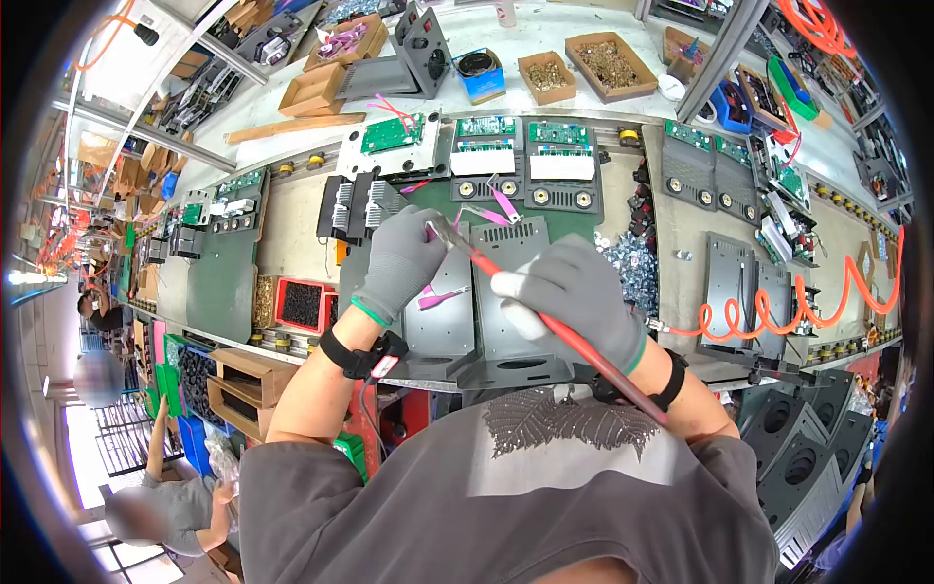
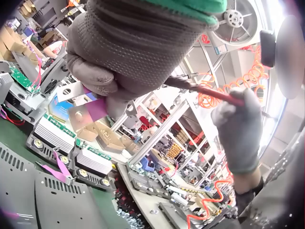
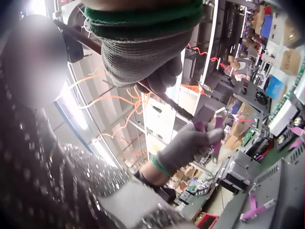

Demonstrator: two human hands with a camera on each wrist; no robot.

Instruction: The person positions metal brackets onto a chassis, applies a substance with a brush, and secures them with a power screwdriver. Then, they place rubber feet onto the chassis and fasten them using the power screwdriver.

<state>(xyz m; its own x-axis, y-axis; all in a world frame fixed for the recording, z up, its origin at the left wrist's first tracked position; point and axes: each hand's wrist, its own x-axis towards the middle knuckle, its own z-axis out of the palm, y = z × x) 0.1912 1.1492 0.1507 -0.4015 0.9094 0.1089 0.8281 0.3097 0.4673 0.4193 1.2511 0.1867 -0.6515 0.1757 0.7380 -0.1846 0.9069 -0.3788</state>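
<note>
Bracket (image 2: 79,116) — in left hand (image 1: 404,258) | red rod (image 1: 592,352) — above panels (image 1: 509,321) | boards (image 1: 391,134) beyond

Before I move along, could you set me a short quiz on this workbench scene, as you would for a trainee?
1. True or false: the red bin holds black parts.
2. Fill in the colour: the left hand pinches a metal piece partly covered in ____.
3. Which hand grips the tool's red handle? A: the left hand. B: the right hand.

Key: 1, true; 2, purple; 3, B.
</note>
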